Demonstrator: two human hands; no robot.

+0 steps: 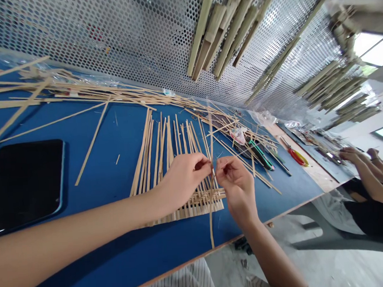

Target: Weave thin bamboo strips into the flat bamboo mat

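Observation:
A partly woven mat of pale bamboo strips (183, 213) lies on the blue tabletop in front of me. Its woven band is near my side, and loose strip ends fan out toward the back. Over the mat's right part, my left hand (188, 172) pinches a long bamboo strip (212, 224) that runs roughly front to back. My right hand (235, 179) is just right of that strip, fingers curled together close to the left fingertips. Whatever the right fingers grip is too small to make out.
A tablet or large phone (25, 184) lies at the left. Loose bamboo strips (94, 91) spread along the back below a perforated metal panel (123, 39). A green utility knife (260, 154) and red-yellow pliers (298, 156) lie at the right. Another person's hands (351, 153) are at the far right.

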